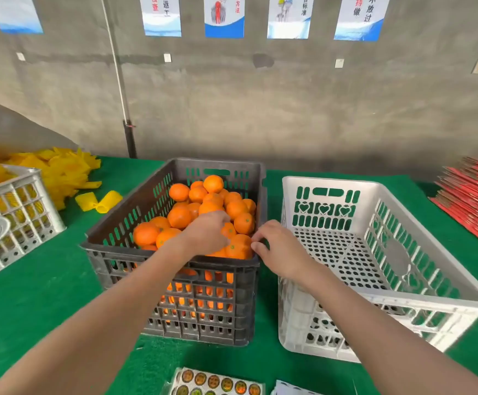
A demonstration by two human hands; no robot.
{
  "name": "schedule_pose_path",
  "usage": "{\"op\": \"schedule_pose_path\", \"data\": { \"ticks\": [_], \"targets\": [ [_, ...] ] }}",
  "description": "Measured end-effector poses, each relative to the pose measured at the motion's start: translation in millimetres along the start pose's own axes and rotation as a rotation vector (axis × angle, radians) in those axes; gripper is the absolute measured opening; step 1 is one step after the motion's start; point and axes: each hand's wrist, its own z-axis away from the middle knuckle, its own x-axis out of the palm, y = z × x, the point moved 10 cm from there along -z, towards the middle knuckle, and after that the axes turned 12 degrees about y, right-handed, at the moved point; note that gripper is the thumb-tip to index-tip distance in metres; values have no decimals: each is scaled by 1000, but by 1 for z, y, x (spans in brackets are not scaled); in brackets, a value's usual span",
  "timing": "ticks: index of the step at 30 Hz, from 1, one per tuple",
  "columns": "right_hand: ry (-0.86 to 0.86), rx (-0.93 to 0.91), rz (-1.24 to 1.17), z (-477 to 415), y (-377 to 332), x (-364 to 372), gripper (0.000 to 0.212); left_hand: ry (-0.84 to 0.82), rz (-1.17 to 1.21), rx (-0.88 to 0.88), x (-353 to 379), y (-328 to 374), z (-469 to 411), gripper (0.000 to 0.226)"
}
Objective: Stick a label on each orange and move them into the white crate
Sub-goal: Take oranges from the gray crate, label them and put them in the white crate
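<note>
While the left hand [208,233] grips one orange [228,231] in the black crate [109,248], the right hand [282,252] curls its fingers at its right rim, grip unclear; one white crate [403,298] stands beside.

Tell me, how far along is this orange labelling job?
Barely begun. Done: nothing visible; the white crate is empty. In hand: the left hand rests on the oranges in the dark crate; the right hand is at its rim; whether either grips one is unclear. Left: seemingly every orange needs a sticker from the label sheet, then moving across.
</note>
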Motion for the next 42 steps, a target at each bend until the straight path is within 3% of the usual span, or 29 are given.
{"op": "schedule_pose_path", "data": {
  "ticks": [2, 5, 9, 11, 13, 17, 19, 21, 22, 24, 27, 29, 31, 34, 36, 38, 42],
  "targets": [
    [0, 23, 10, -4, 5, 0, 16, -228, -126, 51, 32, 4, -12, 61],
    [-34, 19, 11, -1, 11, 3, 18, -445, -266, 128, 72, 6, -18, 53],
    [-20, 15, -40, 4, 13, 5, 23, -382, -255, 160, 86, 12, -31, 43],
    [-18, 16, -46, 6, 12, 5, 24, -308, -254, 144, 78, 10, -39, 57],
    [-30, 4, -47, 6, 10, 6, 25, -130, -47, 24, 51, 3, -45, 74],
    [-23, 28, -193, 21, 13, -3, 37, 243, 653, -207, -29, -2, -14, 83],
    [101, 112, -358, 49, 25, -14, 40, 267, 912, -161, -53, 11, 27, 84],
    [254, 105, -436, 91, 38, -23, 27, 243, 1017, -90, -63, 23, 76, 76],
    [259, 92, -414, 113, 48, -17, 19, 214, 1027, -62, -61, 29, 101, 71],
    [39, 113, -268, 150, 71, 18, 15, 116, 1062, -44, -39, 43, 140, 65],
    [-475, 239, 42, 202, 122, 88, 32, -51, 1176, -222, 23, 49, 178, 68],
    [-610, 323, 135, 223, 141, 110, 44, -131, 1235, -425, 72, 43, 194, 73],
    [-598, 368, 134, 226, 142, 118, 25, -189, 1235, -568, 113, 37, 205, 78],
    [-560, 430, 18, 224, 140, 122, 42, -212, 1269, -759, 157, 23, 220, 70],
    [-485, 459, -18, 221, 146, 118, 32, -199, 1324, -875, 177, 14, 228, 67],
    [-400, 479, -51, 221, 156, 112, 24, -175, 1378, -939, 189, 9, 232, 61],
    [-324, 506, -251, 220, 163, 97, 39, -136, 1458, -984, 202, 7, 232, 58]
  ]
}}
